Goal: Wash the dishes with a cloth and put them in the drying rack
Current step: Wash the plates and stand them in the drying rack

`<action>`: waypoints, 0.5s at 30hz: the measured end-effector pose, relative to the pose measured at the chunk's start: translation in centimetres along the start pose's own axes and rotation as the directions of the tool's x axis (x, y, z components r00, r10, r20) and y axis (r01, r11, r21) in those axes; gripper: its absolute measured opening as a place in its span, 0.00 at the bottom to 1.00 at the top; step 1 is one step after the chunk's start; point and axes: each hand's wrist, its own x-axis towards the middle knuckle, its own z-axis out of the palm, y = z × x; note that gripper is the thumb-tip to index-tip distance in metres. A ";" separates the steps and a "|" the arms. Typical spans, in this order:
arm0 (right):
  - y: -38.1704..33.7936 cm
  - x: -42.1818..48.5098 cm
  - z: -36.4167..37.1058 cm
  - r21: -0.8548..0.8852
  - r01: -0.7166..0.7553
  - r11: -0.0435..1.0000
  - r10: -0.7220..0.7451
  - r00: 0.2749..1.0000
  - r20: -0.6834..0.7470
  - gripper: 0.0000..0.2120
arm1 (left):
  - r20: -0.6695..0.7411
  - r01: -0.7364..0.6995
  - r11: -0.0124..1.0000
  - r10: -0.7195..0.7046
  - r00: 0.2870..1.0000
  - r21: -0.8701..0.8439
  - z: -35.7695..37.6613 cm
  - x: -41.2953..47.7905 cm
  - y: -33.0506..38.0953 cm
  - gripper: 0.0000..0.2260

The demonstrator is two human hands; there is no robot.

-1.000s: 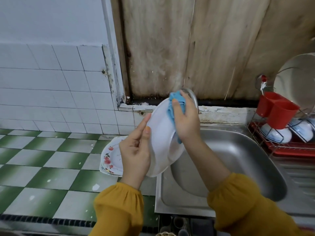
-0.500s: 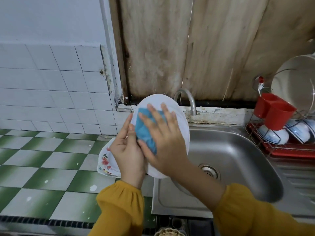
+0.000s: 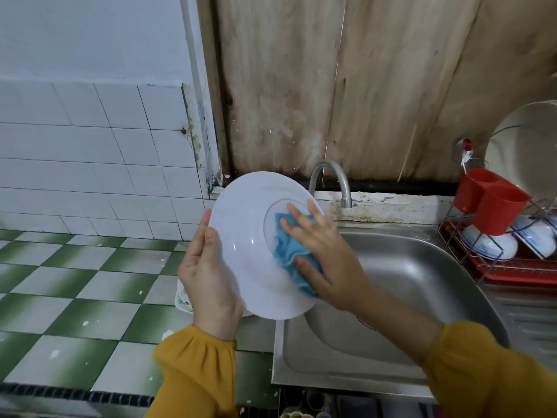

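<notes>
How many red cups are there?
2, both in the drying rack: the nearer red cup above a white bowl, the farther red cup just behind it. Others may be hidden offscreen.

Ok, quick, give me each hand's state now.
Left hand: grips the white plate by its rim.
Right hand: open, flat fingers pressing the blue cloth on it.

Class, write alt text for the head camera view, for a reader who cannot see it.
A person's left hand holds a white plate by its edge at a steel sink while the right hand presses a blue cloth against its underside. A red drying rack with bowls stands at right.
</notes>
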 end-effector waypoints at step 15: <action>0.3 2.6 0.3 0.253 -0.570 0.781 0.622 0.748 -0.231 0.24 | 0.146 0.067 0.997 -0.073 0.987 0.044 -0.5 -0.9 -0.5 0.12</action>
